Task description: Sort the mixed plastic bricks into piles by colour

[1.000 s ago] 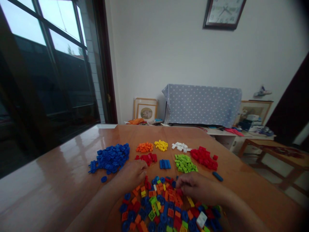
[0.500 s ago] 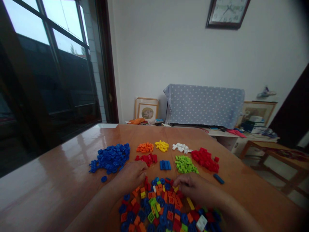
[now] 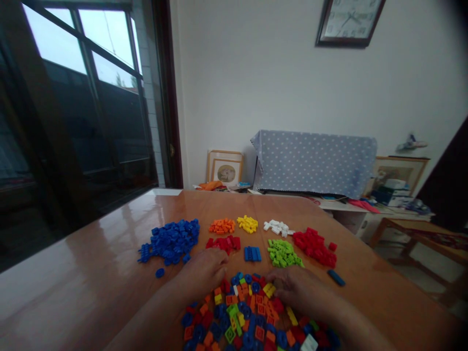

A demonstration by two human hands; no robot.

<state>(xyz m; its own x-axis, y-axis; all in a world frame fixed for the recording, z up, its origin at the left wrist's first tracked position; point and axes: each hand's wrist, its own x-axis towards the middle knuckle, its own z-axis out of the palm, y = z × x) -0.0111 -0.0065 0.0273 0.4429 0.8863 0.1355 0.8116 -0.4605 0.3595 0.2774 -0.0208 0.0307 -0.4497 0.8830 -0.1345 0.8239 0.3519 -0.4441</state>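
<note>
A mixed heap of toy building bricks (image 3: 241,319) in orange, blue, red, green and yellow lies close to me on the table. At its upper left edge is my left hand (image 3: 208,265), palm down with fingers curled together; a red brick (image 3: 225,285) shows just below the fingertips, and what they hold is hidden. My right hand (image 3: 294,285) reaches in from the right, fingers bent in a pinch at a yellow brick (image 3: 269,290) on the heap's upper right. Another yellow brick (image 3: 291,316) lies below that hand.
Sorted piles stand beyond: blue (image 3: 173,241), orange (image 3: 222,225), yellow (image 3: 247,224), white (image 3: 278,227), green (image 3: 284,253) and two red (image 3: 315,247). Between them lie blue bricks in a row (image 3: 252,253). A blue disc (image 3: 160,273) and a dark blue strip (image 3: 336,278) lie apart on the wooden table (image 3: 91,278).
The view has shifted slightly, so everything sits a little lower and further right. More of the yellow brick shows at my right fingertips. My left hand stays by the heap's edge.
</note>
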